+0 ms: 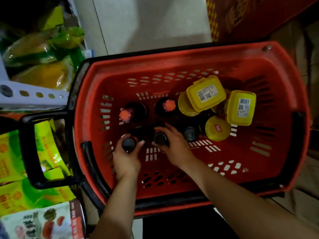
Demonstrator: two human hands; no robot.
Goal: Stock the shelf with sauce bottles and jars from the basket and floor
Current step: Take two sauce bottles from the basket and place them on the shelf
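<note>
A red plastic basket (172,66) fills the view from above. In it my left hand (126,161) grips the neck of a dark bottle with a black cap (128,144). My right hand (174,149) grips a second black-capped bottle (159,138) right beside it. A third black-capped bottle (190,134) stands to the right. Two dark bottles with orange-red caps (125,115) (169,105) stand further back. Yellow-lidded jars (206,93) (240,107) (217,128) are piled at the back right.
The basket's black handle (32,149) sticks out to the left over shelves holding green and yellow food packets (43,54). A red carton (250,16) stands beyond the basket at top right. Pale floor (146,23) shows behind the basket.
</note>
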